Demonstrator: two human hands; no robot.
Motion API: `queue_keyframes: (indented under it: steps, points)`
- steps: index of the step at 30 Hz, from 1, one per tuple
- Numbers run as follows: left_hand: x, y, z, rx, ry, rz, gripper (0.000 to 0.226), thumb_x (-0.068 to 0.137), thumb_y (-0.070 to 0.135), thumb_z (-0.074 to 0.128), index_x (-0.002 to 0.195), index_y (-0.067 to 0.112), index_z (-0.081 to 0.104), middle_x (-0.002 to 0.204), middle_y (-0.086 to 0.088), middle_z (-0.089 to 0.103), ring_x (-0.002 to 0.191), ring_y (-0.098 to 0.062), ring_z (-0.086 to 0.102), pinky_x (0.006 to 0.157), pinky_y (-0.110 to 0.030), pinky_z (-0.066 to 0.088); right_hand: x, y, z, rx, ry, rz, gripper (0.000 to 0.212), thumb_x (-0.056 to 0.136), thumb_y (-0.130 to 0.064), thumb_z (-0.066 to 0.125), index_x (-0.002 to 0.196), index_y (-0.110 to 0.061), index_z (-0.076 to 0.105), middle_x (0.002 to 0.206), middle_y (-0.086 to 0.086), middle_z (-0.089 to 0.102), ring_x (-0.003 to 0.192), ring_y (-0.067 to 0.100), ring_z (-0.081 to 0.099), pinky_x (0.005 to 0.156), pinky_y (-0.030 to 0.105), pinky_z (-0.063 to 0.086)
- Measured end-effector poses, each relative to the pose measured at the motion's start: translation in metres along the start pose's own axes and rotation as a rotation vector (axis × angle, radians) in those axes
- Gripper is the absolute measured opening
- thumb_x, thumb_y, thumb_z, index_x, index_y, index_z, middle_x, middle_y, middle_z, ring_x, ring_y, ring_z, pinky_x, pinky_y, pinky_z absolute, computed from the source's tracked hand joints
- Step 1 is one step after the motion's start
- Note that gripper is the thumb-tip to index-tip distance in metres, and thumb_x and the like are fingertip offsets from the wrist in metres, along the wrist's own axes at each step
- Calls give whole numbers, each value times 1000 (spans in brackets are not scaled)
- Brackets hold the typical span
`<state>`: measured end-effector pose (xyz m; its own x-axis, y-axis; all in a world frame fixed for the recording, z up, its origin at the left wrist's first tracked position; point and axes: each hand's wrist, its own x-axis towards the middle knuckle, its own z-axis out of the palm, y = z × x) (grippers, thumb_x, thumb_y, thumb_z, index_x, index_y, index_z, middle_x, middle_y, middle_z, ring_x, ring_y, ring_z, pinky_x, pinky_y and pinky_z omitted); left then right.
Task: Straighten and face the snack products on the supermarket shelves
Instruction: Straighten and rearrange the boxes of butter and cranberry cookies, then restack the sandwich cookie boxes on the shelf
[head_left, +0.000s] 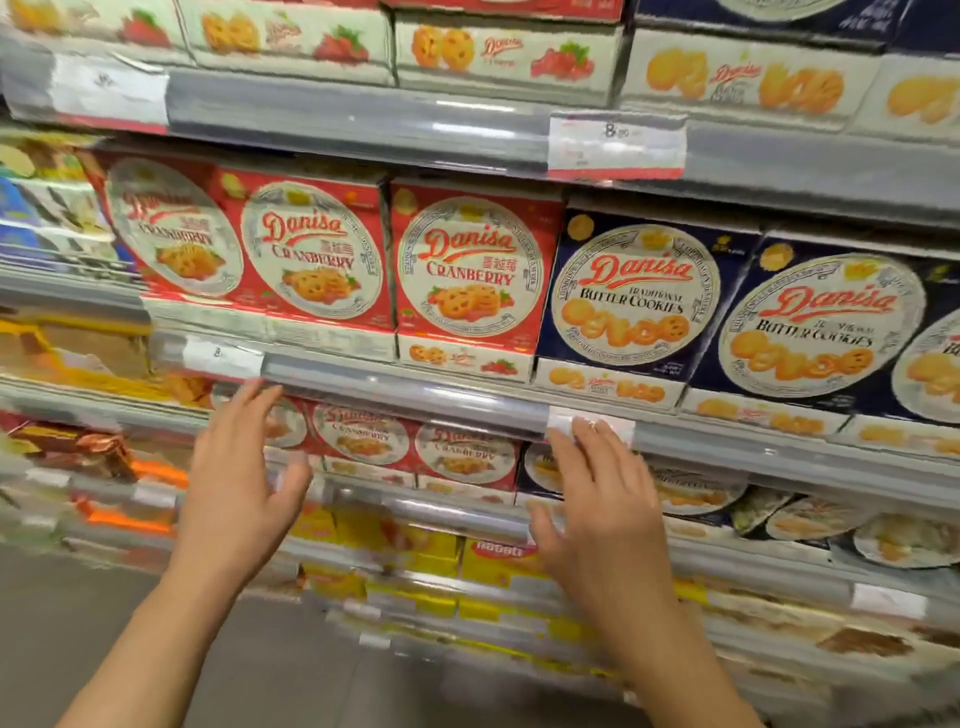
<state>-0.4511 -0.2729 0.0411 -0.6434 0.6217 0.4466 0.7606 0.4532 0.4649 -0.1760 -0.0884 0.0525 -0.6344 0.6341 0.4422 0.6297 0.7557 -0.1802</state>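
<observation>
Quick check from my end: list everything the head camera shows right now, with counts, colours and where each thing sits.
Cranberry boxes: three, red, left of the middle shelf.
Butter cookie boxes: at least two, navy, right of the middle shelf; a third is cut off at the frame edge.
Flat strawberry boxes: about three, cream, top shelf.
Smaller cranberry boxes: about three, red, shelf below, blurred.
Yellow packs: count unclear, lower shelves.
Price tag: one, white, upper shelf rail.
Left hand: one, open, in front of the lower cranberry shelf.
Right hand: one, open, ring on a finger, holding nothing.
</observation>
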Motion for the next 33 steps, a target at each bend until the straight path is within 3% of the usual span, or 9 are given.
queue_keyframes:
  steps: [3, 6, 8, 17, 22, 27, 30, 32, 33]
  points:
    - [17, -31, -4, 93, -53, 77, 79, 83, 41, 50, 150, 1, 38, 161, -23, 32, 150, -40, 28, 121, -55, 25, 4, -18, 0, -49, -23, 79, 72, 83, -42, 55, 151, -19, 48, 152, 15, 47, 144, 33, 41, 112, 54, 42]
    - [33, -66, -13, 151, -111, 176, 86, 85, 50, 41, 157, 5, 30, 166, -20, 22, 152, -42, 23, 119, -57, 26, 11, -47, -3, -96, -226, 243, 81, 90, -54, 48, 162, -37, 14, 168, 8, 11, 157, 26, 6, 124, 44, 26]
    - [43, -83, -15, 148, -153, 213, 87, 84, 51, 40, 159, 9, 26, 166, -19, 21, 151, -42, 25, 114, -60, 31, 15, -60, -1, -131, -234, 295, 83, 91, -57, 46, 162, -38, 6, 167, 9, 3, 157, 28, -3, 124, 43, 26]
    - [61, -107, -15, 113, -192, 250, 78, 80, 46, 38, 153, 18, 39, 162, -9, 36, 149, -33, 32, 112, -58, 37, 15, -83, 3, -108, -148, 386, 85, 81, -65, 30, 160, -36, 20, 161, 9, 14, 152, 30, 15, 116, 39, 38]
    - [57, -111, -14, 84, -101, 295, 71, 84, 39, 37, 150, 16, 48, 160, -7, 40, 145, -32, 38, 109, -58, 37, 15, -84, 16, -121, -70, 399, 78, 89, -48, 60, 158, -34, 27, 159, 10, 20, 151, 29, 20, 117, 39, 35]
    - [59, -109, -25, 135, -228, 270, 70, 87, 37, 48, 155, 23, 40, 164, -3, 32, 147, -30, 38, 112, -55, 41, 20, -88, 35, -14, 91, 446, 78, 78, -25, 81, 148, -16, 49, 154, 22, 33, 139, 44, 38, 110, 57, 44]
    - [64, -112, -41, 162, -308, 310, 69, 90, 44, 41, 157, 29, 33, 169, 2, 20, 153, -23, 26, 119, -50, 35, 23, -124, 41, 259, 295, 408, 62, 83, -30, 64, 139, -5, 55, 152, 19, 42, 139, 37, 41, 114, 38, 34]
    - [67, -119, -59, 91, -370, 302, 67, 89, 54, 32, 150, 32, 45, 168, 10, 20, 152, -17, 27, 120, -40, 32, 26, -156, 39, 407, 303, 306, 62, 83, -39, 53, 138, -9, 57, 149, 12, 50, 136, 28, 45, 112, 22, 31]
    - [70, -125, -69, 35, -383, 274, 65, 89, 58, 32, 146, 33, 52, 165, 14, 26, 149, -13, 31, 118, -33, 30, 27, -171, 40, 471, 284, 241, 58, 84, -36, 56, 137, -13, 59, 146, 7, 53, 133, 26, 50, 111, 22, 35]
